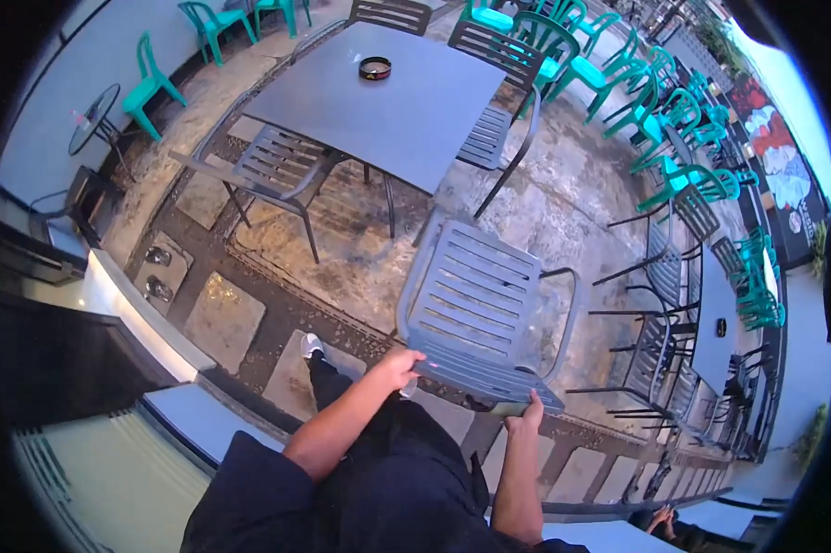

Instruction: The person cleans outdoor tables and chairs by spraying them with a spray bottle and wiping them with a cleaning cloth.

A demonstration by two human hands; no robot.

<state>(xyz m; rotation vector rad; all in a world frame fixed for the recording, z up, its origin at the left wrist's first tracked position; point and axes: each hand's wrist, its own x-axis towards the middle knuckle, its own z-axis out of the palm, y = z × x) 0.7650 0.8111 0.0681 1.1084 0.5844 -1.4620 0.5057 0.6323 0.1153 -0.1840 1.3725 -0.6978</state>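
Note:
A grey slatted armchair (475, 290) stands right in front of me, its backrest toward my body. My left hand (397, 370) is closed around the left end of the backrest's top. At the other end, my right hand (526, 415) grips the same backrest, with its thumb on the near face. Beyond the chair is a grey square table (415, 111) with a round ashtray (375, 68) on its top. Another slatted chair (286, 166) sits at the table's near left side, and a third (489, 134) at its right.
Green plastic chairs (609, 74) crowd the far right, and another green chair (153, 88) is by the left wall. More grey chairs surround a second table (713, 313) at right. Stepping slabs (224, 318) and a pair of sandals (158, 272) lie at left. Another person's hands (661, 518) show at lower right.

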